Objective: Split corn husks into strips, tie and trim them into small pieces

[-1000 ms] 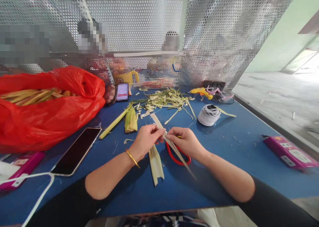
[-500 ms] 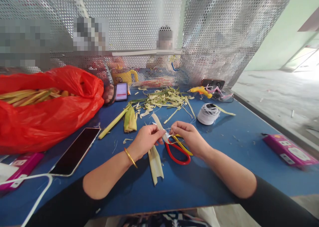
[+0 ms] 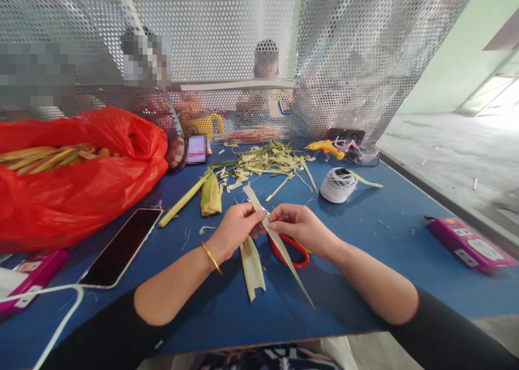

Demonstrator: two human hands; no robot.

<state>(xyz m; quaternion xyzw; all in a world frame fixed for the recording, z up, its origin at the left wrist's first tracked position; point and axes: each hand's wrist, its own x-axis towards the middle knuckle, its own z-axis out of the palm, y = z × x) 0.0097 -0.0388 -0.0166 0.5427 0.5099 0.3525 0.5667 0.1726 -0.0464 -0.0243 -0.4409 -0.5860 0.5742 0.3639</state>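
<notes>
The left hand [image 3: 237, 226] and the right hand [image 3: 298, 225] meet above the middle of the blue table [image 3: 365, 283], both pinched shut on one pale leaf strip [image 3: 279, 245]. The strip is long, narrow and cream-yellow, running from a blunt upper end beyond the fingers down to a thin point toward the near table edge; fingertips of both hands touch it at about one third of its length. Left to right on the table: a pink box [image 3: 34, 270] at the near left edge with a white cable [image 3: 60, 316] beside it; a red plastic bag [image 3: 77, 186] holding more long leaves; a dark phone [image 3: 124, 245] lying flat, screen up; a green stalk [image 3: 184, 199] and a folded green-yellow leaf piece [image 3: 211, 195]; a second pale folded leaf [image 3: 252, 267] lying flat just under the left hand; red-handled scissors [image 3: 298, 256], partly hidden beneath the right hand and the held strip; a heap of leaf trimmings [image 3: 267, 162] farther back; a spool of white thread [image 3: 338, 185]; a yellow glue gun [image 3: 326, 148]; another pink box [image 3: 470, 244] at far right. A perforated metal screen [image 3: 365, 45] closes the back; people sit behind it.
</notes>
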